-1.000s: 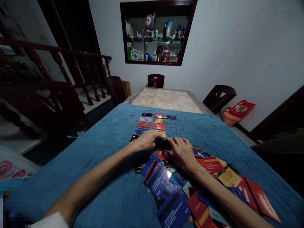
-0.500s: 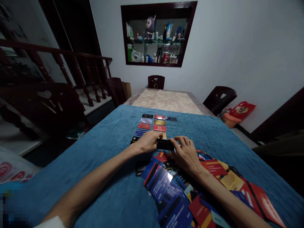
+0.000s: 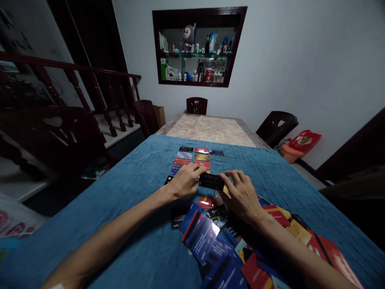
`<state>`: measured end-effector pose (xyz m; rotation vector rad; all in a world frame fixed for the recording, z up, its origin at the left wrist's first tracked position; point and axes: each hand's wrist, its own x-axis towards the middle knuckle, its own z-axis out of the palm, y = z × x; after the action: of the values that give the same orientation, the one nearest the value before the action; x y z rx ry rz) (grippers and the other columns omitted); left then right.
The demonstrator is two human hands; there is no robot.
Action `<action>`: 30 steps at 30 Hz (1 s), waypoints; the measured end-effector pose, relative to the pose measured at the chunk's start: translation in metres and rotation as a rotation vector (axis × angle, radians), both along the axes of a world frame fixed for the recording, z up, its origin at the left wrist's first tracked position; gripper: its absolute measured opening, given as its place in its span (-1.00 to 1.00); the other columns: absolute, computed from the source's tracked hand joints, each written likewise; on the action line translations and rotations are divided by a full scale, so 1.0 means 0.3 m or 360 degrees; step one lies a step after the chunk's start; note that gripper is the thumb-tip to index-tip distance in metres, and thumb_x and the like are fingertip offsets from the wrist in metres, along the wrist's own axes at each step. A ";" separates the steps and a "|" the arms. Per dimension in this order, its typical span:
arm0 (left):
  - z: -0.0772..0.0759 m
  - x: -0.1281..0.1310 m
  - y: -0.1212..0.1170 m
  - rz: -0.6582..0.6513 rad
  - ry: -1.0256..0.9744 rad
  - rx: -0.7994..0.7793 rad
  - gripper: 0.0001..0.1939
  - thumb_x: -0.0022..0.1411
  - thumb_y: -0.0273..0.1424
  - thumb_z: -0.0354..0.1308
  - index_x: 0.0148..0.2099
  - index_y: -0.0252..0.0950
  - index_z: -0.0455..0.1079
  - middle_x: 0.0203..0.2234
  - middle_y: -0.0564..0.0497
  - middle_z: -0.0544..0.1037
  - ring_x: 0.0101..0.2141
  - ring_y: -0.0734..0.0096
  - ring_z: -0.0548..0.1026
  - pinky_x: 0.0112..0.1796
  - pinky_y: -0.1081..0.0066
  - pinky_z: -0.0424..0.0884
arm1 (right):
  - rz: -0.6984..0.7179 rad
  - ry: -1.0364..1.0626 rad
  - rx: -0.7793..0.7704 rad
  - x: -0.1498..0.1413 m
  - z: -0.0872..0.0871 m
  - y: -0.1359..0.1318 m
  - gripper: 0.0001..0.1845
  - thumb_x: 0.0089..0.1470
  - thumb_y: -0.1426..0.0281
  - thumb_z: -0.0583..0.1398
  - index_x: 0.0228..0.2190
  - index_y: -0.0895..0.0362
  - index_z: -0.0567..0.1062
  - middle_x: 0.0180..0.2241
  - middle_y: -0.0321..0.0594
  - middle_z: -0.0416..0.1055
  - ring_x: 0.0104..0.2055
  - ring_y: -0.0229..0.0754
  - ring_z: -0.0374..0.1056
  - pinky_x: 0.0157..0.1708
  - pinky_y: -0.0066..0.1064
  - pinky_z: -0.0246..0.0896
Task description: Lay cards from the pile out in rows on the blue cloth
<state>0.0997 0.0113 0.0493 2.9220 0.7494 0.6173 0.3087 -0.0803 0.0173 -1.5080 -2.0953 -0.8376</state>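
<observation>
Two hands, left (image 3: 185, 180) and right (image 3: 242, 194), pinch a black card (image 3: 211, 181).

The only view is worn on the head, at the near end of the desk (image 3: 129, 208), looking forward and down along its length. The blue cloth and both forearms fill the near foreground; farther off, it takes in the chairs, the wall (image 3: 288, 64) and the recessed display cabinet (image 3: 198, 85). No second view shares this scene.
</observation>
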 end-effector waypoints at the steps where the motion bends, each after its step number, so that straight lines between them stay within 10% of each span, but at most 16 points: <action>1: -0.002 -0.006 0.001 -0.0010 -0.0006 0.0023 -0.57 0.13 -0.57 0.12 0.07 -0.30 0.31 -0.08 -0.12 0.43 -0.06 0.18 0.39 -0.04 0.22 0.38 | 0.0007 -0.0012 -0.0005 0.003 0.004 0.004 -0.64 0.10 0.42 0.18 -0.03 0.18 0.41 -0.13 -0.02 0.38 -0.09 0.02 0.18 -0.20 -0.24 0.09; 14: -0.057 -0.032 0.041 0.0050 0.0033 0.0446 -0.46 0.18 -0.47 0.15 0.20 -0.38 0.16 0.05 -0.28 0.35 0.05 -0.02 0.34 -0.02 0.07 0.34 | 0.0124 -0.0032 -0.0033 0.001 0.009 0.086 -0.57 0.08 0.35 0.22 0.00 0.20 0.40 -0.15 -0.04 0.40 -0.11 0.00 0.20 -0.21 -0.25 0.06; 30: 0.020 -0.064 0.180 0.0209 0.0317 0.0543 -0.57 0.24 -0.38 0.17 0.13 -0.35 0.25 0.05 -0.22 0.38 0.04 0.04 0.30 -0.06 0.17 0.28 | 0.0183 -0.0115 -0.0279 -0.011 0.073 0.283 -0.53 0.10 0.26 0.19 0.03 0.17 0.40 -0.09 0.02 0.37 -0.07 0.05 0.16 -0.20 -0.23 0.03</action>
<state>0.0806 0.0653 0.0553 3.3060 0.9491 0.5137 0.3053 0.0046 0.0393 -1.4454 -2.3370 -0.6910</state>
